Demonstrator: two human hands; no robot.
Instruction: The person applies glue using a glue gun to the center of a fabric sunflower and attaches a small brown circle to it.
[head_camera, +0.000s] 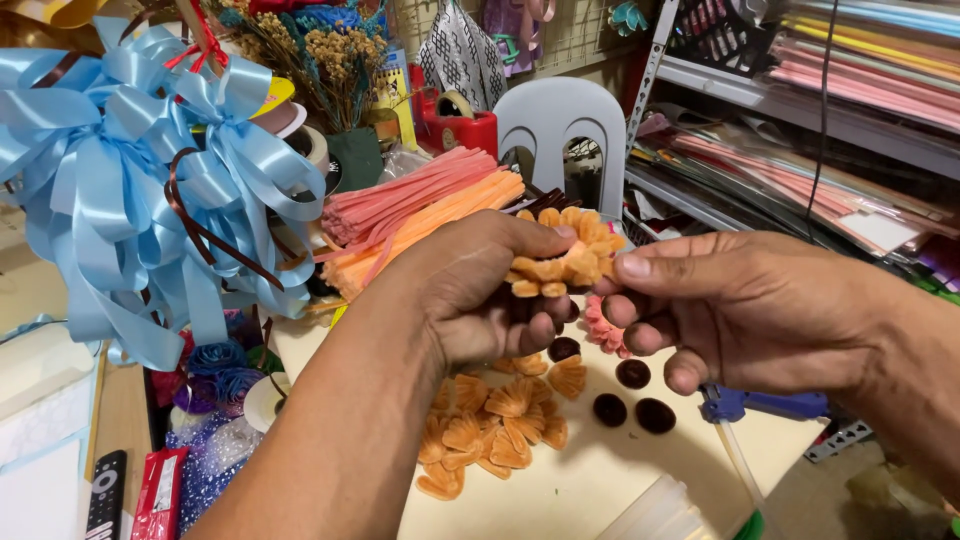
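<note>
Two hands assemble an orange pipe-cleaner flower over a worktable.
Left hand (480, 300) clenches the orange flower (562, 258) upright, petals exposed; right hand (740, 310), at its 3 o'clock, pinches a petal edge. Loose petals (495, 425) lie at 6 o'clock, within reach.

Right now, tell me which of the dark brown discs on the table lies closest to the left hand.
The disc just under the left hand, almost touching its fingers. The other three lie farther right, below the right hand.
</note>
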